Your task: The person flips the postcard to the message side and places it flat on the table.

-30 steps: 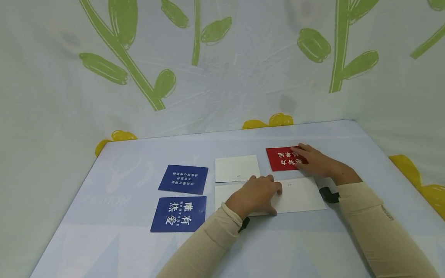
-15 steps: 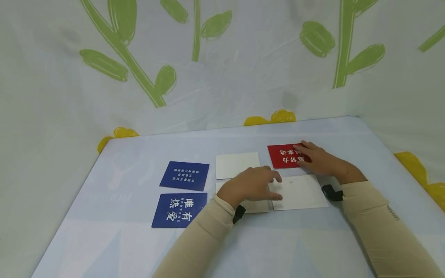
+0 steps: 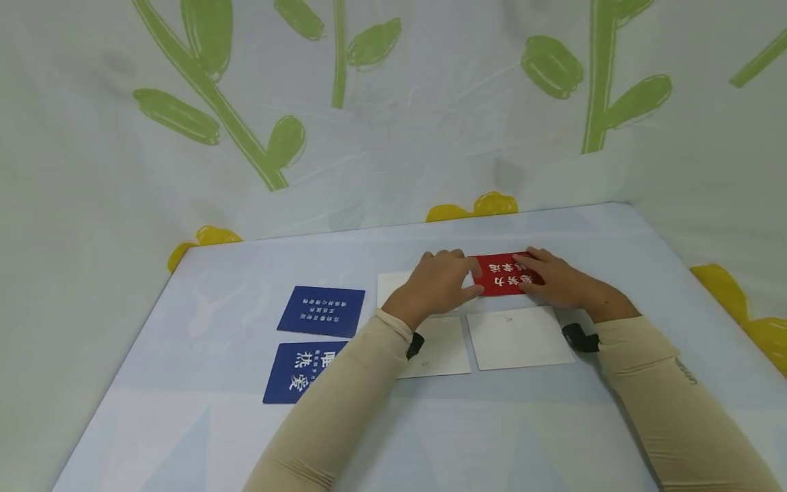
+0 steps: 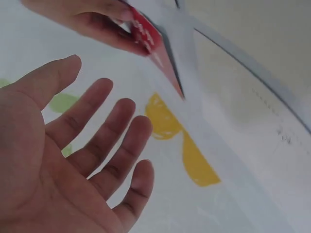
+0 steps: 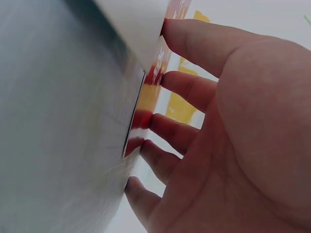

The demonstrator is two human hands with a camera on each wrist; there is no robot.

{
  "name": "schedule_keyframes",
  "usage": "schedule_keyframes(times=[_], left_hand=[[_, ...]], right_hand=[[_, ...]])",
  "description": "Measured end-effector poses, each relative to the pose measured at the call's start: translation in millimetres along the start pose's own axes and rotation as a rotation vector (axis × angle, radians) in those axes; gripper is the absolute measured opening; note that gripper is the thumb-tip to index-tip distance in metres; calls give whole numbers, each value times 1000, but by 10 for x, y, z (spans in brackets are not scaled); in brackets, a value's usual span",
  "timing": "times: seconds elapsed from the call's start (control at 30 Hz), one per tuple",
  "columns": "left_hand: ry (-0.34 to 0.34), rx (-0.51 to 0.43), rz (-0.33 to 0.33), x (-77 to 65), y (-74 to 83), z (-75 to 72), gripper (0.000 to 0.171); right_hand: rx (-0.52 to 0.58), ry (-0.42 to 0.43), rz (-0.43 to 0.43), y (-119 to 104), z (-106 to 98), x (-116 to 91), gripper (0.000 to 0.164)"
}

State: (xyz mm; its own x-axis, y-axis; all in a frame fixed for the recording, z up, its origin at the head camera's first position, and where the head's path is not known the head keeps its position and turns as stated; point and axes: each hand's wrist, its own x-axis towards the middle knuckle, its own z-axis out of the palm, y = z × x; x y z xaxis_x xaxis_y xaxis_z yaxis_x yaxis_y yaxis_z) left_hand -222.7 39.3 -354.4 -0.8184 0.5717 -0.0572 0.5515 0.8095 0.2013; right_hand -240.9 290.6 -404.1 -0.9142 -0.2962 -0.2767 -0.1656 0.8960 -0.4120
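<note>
A red card with white characters [image 3: 499, 273] lies flat toward the back of the table. On its right end rest the spread fingertips of my right hand [image 3: 561, 279]; in the right wrist view those fingertips [image 5: 158, 121] press along the glossy card. My left hand [image 3: 438, 283] is over the back white card [image 3: 390, 281], thumb and index finger close to the red card's left edge. With fingers spread and nothing in the palm, the left hand [image 4: 92, 160] shows in the left wrist view. Most of the back white card is hidden beneath it.
Two more white cards, one in the middle [image 3: 443, 348] and one to the right [image 3: 519, 338], lie in front. Two blue cards with white writing, the rear one [image 3: 322, 311] and the front one [image 3: 289, 369], lie left; my left sleeve [image 3: 335, 406] partly covers the front one.
My left hand has moved from the front white cards back toward the red card's left edge. The right hand stays on the red card's right end.
</note>
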Motion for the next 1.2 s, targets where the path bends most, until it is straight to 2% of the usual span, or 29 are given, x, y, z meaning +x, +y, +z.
schedule_keyframes(times=[0.1, 0.27, 0.53, 0.7, 0.9, 1.2], left_hand=[[-34, 19, -30, 107, -10, 6, 43], [-46, 32, -84, 279, 18, 36, 49], [-93, 129, -148, 477, 54, 65, 62], [-134, 162, -159, 541, 38, 108, 67], [-165, 139, -180, 578, -6, 177, 73], [-159, 163, -156, 598, 4, 192, 72]], right_hand=[[1, -3, 2, -3, 4, 0, 73], [4, -7, 9, -2, 15, 0, 72], [9, -12, 14, 7, 54, 30, 72], [16, -9, 10, -11, 60, 31, 72], [18, 8, -6, -64, 49, -1, 70], [3, 22, 3, -67, 16, -20, 69]])
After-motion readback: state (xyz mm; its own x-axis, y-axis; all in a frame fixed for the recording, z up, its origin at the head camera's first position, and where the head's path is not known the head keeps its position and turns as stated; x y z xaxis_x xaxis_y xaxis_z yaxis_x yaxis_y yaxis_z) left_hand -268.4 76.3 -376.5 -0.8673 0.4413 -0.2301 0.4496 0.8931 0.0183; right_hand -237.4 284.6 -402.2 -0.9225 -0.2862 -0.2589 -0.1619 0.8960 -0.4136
